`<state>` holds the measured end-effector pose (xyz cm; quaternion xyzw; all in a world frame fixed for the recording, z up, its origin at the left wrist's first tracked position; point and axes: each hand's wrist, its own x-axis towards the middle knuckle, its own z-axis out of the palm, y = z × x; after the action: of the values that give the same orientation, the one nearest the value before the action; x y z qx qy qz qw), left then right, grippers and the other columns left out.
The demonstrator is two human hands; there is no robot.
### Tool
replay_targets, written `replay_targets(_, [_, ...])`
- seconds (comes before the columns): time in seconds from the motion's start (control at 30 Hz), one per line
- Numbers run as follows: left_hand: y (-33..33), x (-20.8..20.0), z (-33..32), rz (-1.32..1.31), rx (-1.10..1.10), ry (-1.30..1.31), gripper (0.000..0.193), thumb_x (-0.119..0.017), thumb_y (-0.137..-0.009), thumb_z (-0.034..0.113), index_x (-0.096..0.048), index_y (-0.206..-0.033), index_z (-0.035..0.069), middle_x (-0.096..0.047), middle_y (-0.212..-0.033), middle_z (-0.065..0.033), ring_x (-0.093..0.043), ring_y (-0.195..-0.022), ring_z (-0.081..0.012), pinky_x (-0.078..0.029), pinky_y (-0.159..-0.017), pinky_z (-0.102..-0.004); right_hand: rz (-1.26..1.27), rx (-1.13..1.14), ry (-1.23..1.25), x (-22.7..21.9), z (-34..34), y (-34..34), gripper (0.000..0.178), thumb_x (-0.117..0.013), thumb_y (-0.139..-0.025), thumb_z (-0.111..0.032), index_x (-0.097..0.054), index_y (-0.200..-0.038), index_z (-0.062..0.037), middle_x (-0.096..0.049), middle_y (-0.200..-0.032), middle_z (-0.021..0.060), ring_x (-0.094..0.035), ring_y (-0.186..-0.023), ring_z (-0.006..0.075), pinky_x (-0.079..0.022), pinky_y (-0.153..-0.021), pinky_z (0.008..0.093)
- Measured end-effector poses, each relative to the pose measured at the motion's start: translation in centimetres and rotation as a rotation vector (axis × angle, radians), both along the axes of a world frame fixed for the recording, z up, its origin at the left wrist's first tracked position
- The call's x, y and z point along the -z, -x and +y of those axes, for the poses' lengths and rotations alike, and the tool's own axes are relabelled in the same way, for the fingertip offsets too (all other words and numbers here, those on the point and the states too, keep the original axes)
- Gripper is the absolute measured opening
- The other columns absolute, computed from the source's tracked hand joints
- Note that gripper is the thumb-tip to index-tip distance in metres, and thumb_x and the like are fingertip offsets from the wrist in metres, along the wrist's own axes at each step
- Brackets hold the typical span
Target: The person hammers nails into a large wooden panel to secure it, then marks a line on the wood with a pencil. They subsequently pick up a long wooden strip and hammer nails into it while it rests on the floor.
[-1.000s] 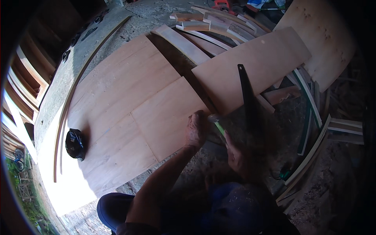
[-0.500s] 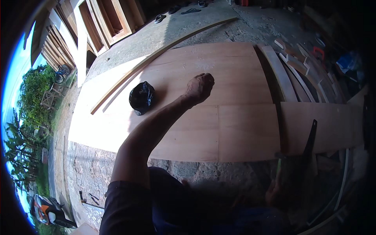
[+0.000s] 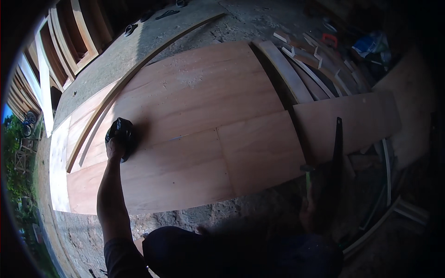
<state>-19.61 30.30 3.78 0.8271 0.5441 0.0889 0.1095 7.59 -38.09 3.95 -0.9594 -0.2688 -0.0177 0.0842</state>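
My left hand [image 3: 114, 149] is at a small black plastic bag [image 3: 119, 127] standing on a large plywood sheet [image 3: 185, 106]. Its fingers are lost in shadow against the bag, so whether they grip it or reach inside does not show. Low on the right, in deep shade, my right hand [image 3: 307, 214] is closed around a hammer [image 3: 308, 181] with a green handle, its head up near the plywood's front edge. Close beside the hammer, a dark handsaw blade [image 3: 339, 139] points away from me, with its handle hidden in the dark.
A long wooden strip [image 3: 134, 76] lies across the plywood's far left. Another board [image 3: 343, 120] adjoins on the right, with curved wood pieces [image 3: 320, 60] behind it. Wooden frames [image 3: 74, 37] lean at the far left. Sandals [image 3: 131, 29] lie on the concrete floor [image 3: 111, 60].
My left hand, earlier closed in a fist above the middle of the plywood, has moved left and nearer to the black bag. The view has turned right; the right hand still holds the hammer.
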Motion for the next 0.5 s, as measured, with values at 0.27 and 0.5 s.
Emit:
replay_targets(0.27, [-1.0,0.0,0.8,0.064,-0.053,-0.059,0.045,-0.041,-0.105,0.042,-0.073,-0.120,0.016,-0.074,-0.111,-0.0109,-0.068,-0.106,-0.0224,-0.049,-0.091,-0.0384,0.102,0.106,-0.152,-0.9,1.3,1.4,0.052,-0.050,-0.103,-0.033,-0.042,-0.154,-0.0246,-0.068,-0.083,0.0244,-0.067,-0.070,0.0426,-0.051,-0.062,0.0482])
replay_targets(0.5, [0.6,1.5,5.3,0.258,0.026,-0.090,0.047,-0.043,-0.103,0.046,-0.074,-0.117,0.014,-0.072,-0.115,-0.0185,-0.068,-0.109,-0.0287,-0.050,-0.091,-0.0441,0.153,0.094,-0.296,0.9,0.9,1.2,0.051,-0.051,-0.103,-0.029,-0.042,-0.153,-0.0231,-0.069,-0.086,0.0246,-0.066,-0.069,0.0439,-0.049,-0.059,0.0491])
